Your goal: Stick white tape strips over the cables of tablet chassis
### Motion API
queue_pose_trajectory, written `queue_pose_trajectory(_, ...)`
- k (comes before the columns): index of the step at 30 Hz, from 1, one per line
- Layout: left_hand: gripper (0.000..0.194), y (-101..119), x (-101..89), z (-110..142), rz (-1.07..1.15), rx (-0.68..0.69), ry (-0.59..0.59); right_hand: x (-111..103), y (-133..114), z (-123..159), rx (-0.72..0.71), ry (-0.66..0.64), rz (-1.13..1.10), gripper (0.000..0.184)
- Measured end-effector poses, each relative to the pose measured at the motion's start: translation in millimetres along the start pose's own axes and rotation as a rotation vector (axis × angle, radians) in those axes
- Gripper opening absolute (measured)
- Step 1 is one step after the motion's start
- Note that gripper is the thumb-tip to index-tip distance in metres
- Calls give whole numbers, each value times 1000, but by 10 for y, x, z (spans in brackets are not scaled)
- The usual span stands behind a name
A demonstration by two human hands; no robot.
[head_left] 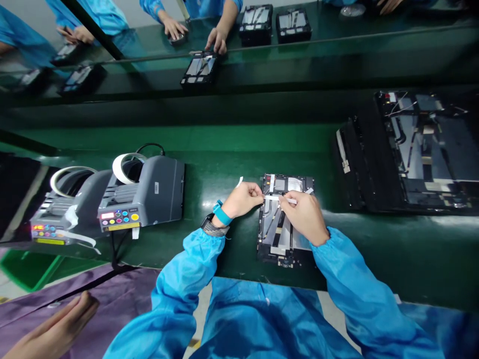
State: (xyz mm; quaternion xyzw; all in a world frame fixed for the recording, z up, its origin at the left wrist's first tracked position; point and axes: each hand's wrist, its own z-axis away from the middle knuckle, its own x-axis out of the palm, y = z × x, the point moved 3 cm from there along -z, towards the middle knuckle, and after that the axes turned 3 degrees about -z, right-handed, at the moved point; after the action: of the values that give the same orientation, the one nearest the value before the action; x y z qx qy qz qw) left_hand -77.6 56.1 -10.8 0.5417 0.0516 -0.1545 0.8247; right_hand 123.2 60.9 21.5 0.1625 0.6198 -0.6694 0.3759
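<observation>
A strip of white tape [277,198] stretches across the upper part of an open tablet housing [271,233], which lies flat on the green bench. My left hand [242,199] pinches the strip's left end at the housing's left edge. My right hand [305,217] holds the strip farther along, above the housing. Both hands cover much of the housing's upper half. Its exposed interior shows metal plates, black strips and flat cables.
Two grey tape dispensers [142,194] stand left of my hands on the green bench [224,149]. A larger opened device [419,149] lies to the right. Across a divider, co-workers' hands [217,40] work near several similar housings. Another person's hand [56,324] shows at lower left.
</observation>
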Motion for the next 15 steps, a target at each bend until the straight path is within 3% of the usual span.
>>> queue_pose_trajectory(7,8,95,0,-9,-245,-24,11,1,-14,-14,38,-14,58,31)
queue_pose_trajectory(15,11,221,45,102,-460,-20,123,4,-52,-11,49,-34,132,29)
